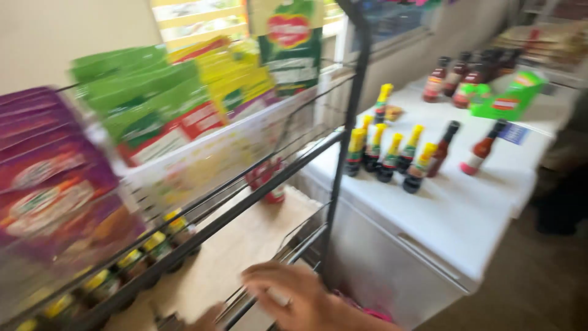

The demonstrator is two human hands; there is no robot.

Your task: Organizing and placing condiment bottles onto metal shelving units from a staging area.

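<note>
Black metal wire rack (343,141) fills my left half, frame badly motion-blurred. My right hand (294,297) sits at 6 o'clock, fingers curled over the edge of the rack's lower wire shelf (294,245); grip looks closed on the wire, a ring on one finger. Left hand (205,319) is only a sliver at the bottom edge, 7 o'clock of the right one; grip cannot tell. Yellow-capped sauce bottles (153,245) line the rack's middle rail at 9 o'clock of the hand. Purple packets (49,178) and green packets (147,104) stand above them, 10 to 11 o'clock. White tabletop (465,220) at 2 o'clock carries more yellow-capped bottles (392,156), a red sauce bottle (481,150) and dark bottles (459,76) further back.
</note>
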